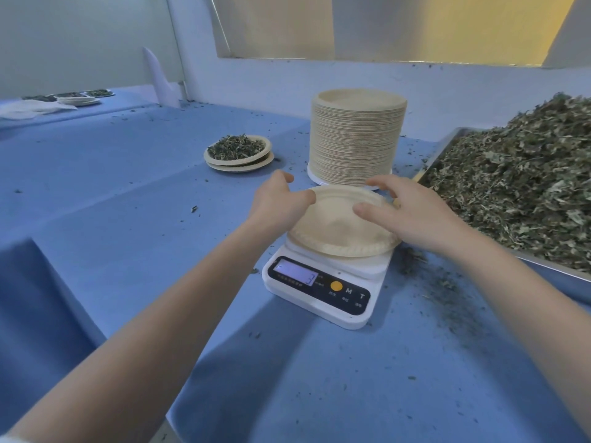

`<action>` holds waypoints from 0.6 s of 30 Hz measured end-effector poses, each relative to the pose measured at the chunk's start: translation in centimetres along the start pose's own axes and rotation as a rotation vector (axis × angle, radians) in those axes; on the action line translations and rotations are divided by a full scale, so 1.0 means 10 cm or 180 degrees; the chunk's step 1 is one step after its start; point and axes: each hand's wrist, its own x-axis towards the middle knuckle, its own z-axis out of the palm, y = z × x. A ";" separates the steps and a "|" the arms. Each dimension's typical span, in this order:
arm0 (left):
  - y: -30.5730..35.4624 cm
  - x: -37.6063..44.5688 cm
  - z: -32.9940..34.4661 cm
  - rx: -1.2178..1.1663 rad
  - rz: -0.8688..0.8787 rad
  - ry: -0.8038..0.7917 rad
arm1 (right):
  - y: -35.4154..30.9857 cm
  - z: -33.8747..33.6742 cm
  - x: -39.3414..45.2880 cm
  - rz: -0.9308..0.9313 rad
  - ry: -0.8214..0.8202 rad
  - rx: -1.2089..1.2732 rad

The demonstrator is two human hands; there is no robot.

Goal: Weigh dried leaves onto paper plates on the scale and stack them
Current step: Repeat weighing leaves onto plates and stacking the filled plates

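1. Head view is showing both hands over an empty paper plate that is sitting on the white digital scale.
2. The left hand is curling its fingers over the plate's left rim and appears to be gripping it; the thumb is lying on the rim.
3. The right hand is reaching over the plate's right side with fingers loosely spread and relaxed; whether it is touching the rim I cannot tell.
4. The scale's display is glowing, though its digits are too blurred to read.
5. Just behind the scale a tall stack of empty paper plates is standing.
6. To the left of that stack, a short pile of filled plates is lying, the top one carrying dried leaves.
7. At the right, a metal tray is holding a large heap of dried leaves.
8. Everything is resting on the blue-covered counter, which is sprinkled with leaf crumbs.
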 end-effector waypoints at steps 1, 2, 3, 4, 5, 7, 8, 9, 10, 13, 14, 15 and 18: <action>0.00 0.00 0.00 -0.0003 0.0013 0.0009 | -0.01 -0.01 -0.01 -0.0022 -0.0088 -0.0012; 0.00 0.01 0.00 0.0006 0.0038 0.0021 | -0.03 -0.03 -0.03 -0.0046 -0.0159 -0.0034; 0.00 0.01 0.00 0.0019 0.0074 0.0037 | -0.06 -0.04 -0.05 -0.0067 -0.0233 -0.0060; -0.01 0.01 0.00 0.0034 0.0117 0.0055 | -0.09 -0.06 -0.08 -0.0087 -0.0338 -0.0084; -0.01 0.01 0.00 0.0051 0.0162 0.0075 | -0.12 -0.09 -0.10 -0.0108 -0.0491 -0.0113; -0.01 0.02 0.00 0.0071 0.0240 0.0120 | -0.17 -0.15 -0.16 -0.0176 -0.0918 -0.0264; -0.01 0.02 0.00 0.0078 0.0272 0.0141 | -0.18 -0.17 -0.19 -0.0211 -0.1147 -0.0397; -0.01 0.02 0.00 0.0084 0.0300 0.0157 | -0.18 -0.20 -0.22 -0.0242 -0.1340 -0.0547; -0.01 0.01 0.01 0.0089 0.0321 0.0169 | -0.17 -0.21 -0.23 -0.0268 -0.1474 -0.0698; 0.01 0.01 0.03 0.0126 0.0346 0.0193 | -0.16 -0.21 -0.25 -0.0358 -0.1598 -0.1100; 0.02 0.00 0.03 0.0141 0.0345 0.0200 | -0.16 -0.20 -0.25 -0.0403 -0.1594 -0.1220; 0.02 0.01 0.04 0.0150 0.0338 0.0206 | -0.16 -0.18 -0.25 -0.0454 -0.1580 -0.1314; 0.01 0.00 0.03 0.0154 0.0287 0.0206 | -0.16 -0.12 -0.26 -0.0563 -0.1511 -0.1408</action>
